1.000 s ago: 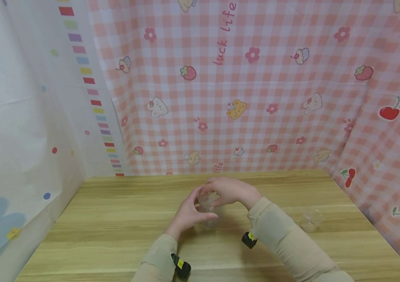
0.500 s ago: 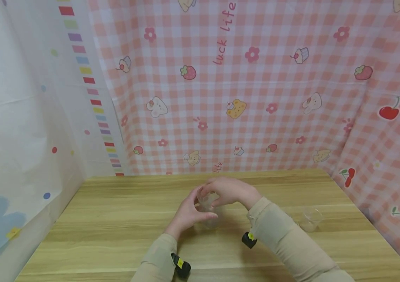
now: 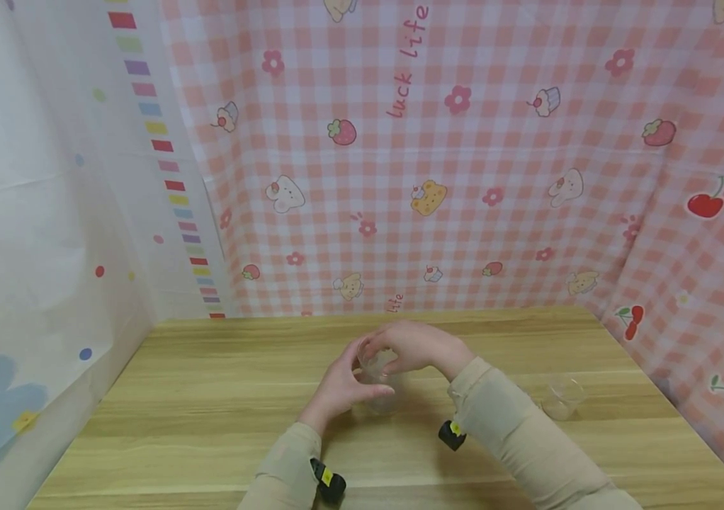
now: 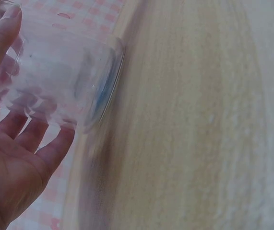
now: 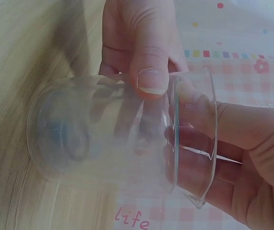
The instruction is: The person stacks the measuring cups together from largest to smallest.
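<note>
In the middle of the wooden table (image 3: 234, 411) stands a clear beaker (image 5: 98, 148), upright, its base on the tabletop. A second clear beaker (image 5: 194, 189), with a pouring spout, appears nested inside it, its rim sticking out above. My left hand (image 3: 339, 386) holds the outer beaker's side, thumb on the near side and fingers round the back, as the left wrist view also shows. From above, my right hand (image 3: 419, 346) grips the spouted beaker at its rim, thumb and fingers on either side. The glass is see-through, so the inner beaker's base is hard to make out.
Another clear beaker or cup (image 3: 564, 398) stands on the table to the right, beyond the right forearm. A pink checked cloth (image 3: 502, 234) hangs behind the table's back edge, with a white patterned cloth (image 3: 113, 234) on the left.
</note>
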Demonstrator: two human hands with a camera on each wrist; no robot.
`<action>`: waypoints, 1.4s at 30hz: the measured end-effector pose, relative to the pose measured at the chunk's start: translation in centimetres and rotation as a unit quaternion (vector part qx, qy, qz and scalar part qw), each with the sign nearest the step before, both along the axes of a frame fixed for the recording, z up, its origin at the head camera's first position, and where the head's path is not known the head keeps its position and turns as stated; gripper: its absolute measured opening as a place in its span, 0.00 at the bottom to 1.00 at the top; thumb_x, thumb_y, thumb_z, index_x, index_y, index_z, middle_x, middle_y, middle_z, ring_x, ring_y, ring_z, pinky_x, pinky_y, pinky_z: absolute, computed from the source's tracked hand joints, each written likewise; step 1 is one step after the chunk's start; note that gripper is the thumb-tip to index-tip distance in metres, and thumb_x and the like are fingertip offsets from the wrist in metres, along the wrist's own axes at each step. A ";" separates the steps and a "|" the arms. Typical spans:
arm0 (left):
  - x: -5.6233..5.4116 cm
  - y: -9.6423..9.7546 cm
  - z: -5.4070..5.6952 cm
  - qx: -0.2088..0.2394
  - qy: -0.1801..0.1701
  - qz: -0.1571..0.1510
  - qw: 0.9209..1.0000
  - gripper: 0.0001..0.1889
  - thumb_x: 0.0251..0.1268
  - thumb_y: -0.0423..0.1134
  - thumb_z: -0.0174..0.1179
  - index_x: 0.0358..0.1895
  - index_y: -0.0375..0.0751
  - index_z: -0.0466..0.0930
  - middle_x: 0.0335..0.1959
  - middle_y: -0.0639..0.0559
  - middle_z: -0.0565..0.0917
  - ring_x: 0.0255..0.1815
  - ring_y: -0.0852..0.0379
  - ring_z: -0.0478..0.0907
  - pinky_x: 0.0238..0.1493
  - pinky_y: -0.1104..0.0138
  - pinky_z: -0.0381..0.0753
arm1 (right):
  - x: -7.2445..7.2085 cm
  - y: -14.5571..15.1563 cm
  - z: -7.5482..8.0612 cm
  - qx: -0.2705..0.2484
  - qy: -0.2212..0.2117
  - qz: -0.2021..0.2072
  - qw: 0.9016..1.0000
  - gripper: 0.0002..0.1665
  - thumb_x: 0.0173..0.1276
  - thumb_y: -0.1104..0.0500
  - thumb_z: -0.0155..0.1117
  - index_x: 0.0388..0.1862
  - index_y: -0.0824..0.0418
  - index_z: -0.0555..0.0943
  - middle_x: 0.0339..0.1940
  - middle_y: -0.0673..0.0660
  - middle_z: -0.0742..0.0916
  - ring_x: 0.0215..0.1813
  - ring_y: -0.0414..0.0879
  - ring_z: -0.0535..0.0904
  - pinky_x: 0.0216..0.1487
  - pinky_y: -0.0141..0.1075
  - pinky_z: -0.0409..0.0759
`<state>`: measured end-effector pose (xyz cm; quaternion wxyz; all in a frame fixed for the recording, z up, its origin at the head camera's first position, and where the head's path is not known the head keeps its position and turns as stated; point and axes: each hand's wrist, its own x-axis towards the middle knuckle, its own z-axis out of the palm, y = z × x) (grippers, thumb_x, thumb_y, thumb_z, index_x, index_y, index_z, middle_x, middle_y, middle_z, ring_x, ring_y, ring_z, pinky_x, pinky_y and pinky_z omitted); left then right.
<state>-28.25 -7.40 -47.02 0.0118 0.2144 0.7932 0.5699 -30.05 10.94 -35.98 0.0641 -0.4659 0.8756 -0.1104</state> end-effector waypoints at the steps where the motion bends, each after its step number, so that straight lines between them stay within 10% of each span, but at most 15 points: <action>1: 0.0 0.0 0.0 0.000 0.000 0.000 1.000 0.48 0.48 0.42 0.79 0.74 0.51 0.61 0.67 0.52 0.73 0.62 0.48 0.73 0.59 0.56 0.77 | 0.0 0.0 0.0 0.000 0.000 0.002 1.000 0.19 0.62 0.63 0.74 0.53 0.57 0.86 0.53 0.51 0.86 0.59 0.46 0.79 0.62 0.40 0.76; 25: 0.1 0.1 0.2 0.011 -0.005 -0.003 1.000 0.47 0.50 0.36 0.78 0.74 0.52 0.62 0.67 0.52 0.72 0.64 0.46 0.72 0.61 0.54 0.76 | 0.3 1.0 -0.4 -0.063 -0.006 0.005 0.998 0.18 0.63 0.62 0.73 0.52 0.56 0.85 0.52 0.50 0.86 0.48 0.47 0.83 0.48 0.35 0.81; 42: 0.1 0.2 0.1 0.002 -0.003 0.007 1.000 0.47 0.47 0.39 0.79 0.73 0.54 0.63 0.67 0.51 0.72 0.62 0.48 0.73 0.60 0.54 0.76 | 2.0 3.1 0.2 -0.091 0.070 -0.036 0.993 0.20 0.63 0.57 0.73 0.54 0.54 0.85 0.50 0.51 0.87 0.46 0.42 0.83 0.46 0.38 0.83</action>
